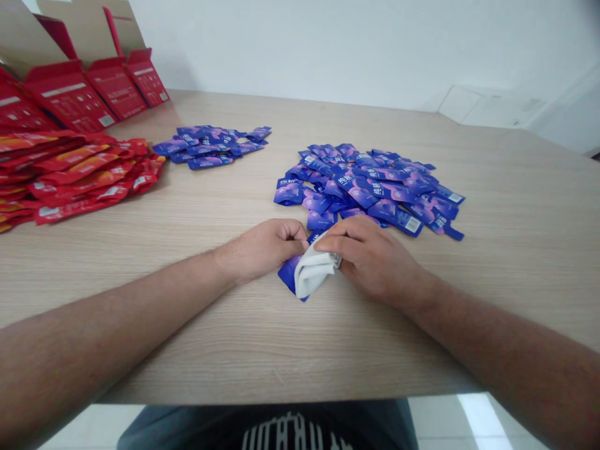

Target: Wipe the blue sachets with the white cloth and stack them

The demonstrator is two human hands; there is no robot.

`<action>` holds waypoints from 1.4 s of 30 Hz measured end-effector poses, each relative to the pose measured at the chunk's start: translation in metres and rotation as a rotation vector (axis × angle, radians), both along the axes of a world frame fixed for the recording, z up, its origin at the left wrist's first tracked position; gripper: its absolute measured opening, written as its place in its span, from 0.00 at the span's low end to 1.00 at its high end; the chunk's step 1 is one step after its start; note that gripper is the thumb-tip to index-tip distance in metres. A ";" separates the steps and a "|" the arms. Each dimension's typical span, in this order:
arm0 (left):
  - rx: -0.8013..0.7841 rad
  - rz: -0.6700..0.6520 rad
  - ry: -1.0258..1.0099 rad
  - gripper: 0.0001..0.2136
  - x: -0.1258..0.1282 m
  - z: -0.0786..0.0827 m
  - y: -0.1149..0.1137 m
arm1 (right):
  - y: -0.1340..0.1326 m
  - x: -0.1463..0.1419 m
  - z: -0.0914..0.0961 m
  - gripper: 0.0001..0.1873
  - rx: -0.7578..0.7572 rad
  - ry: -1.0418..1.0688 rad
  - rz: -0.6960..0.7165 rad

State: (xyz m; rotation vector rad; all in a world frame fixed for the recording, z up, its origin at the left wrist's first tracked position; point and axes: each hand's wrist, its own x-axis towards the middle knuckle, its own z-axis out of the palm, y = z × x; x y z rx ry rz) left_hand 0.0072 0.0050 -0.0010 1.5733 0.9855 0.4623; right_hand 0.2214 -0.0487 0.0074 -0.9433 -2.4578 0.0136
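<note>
Near the middle of the table, my left hand [269, 251] pinches a blue-purple sachet [287, 274] by its upper edge. My right hand [372, 259] grips a folded white cloth [315, 270], which lies over the sachet and hides much of it. Thumb and fingers of the right hand close on the cloth's upper right side. Just beyond both hands spreads a large loose pile of blue-purple sachets [370, 184] with white lettering, some showing barcodes.
A smaller group of blue-purple sachets [210, 145] lies at the back left. Red and orange packets [89, 172] are heaped at the far left. Behind them stand open red cartons [70, 94]. A white wall [328, 50] borders the wooden table [262, 356].
</note>
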 end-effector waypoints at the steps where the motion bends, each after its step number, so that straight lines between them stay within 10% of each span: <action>1: -0.003 0.001 0.003 0.02 0.000 0.000 0.000 | -0.001 -0.001 0.001 0.12 0.002 -0.003 0.012; 5: -0.006 -0.018 0.000 0.02 -0.001 0.001 0.000 | -0.004 -0.003 0.003 0.13 -0.025 -0.091 0.185; 10: 0.019 0.003 0.027 0.03 0.000 0.001 0.000 | 0.002 0.002 0.000 0.12 -0.004 0.008 0.014; 15: 0.011 -0.015 0.012 0.03 -0.001 0.000 0.001 | -0.001 -0.001 0.001 0.13 -0.020 -0.084 0.175; 20: 0.006 -0.012 0.019 0.02 -0.002 -0.001 0.001 | 0.002 0.001 0.000 0.11 0.001 -0.014 0.003; 42: 0.039 -0.057 0.019 0.02 -0.002 -0.001 0.000 | 0.002 0.000 0.000 0.12 -0.006 -0.074 0.111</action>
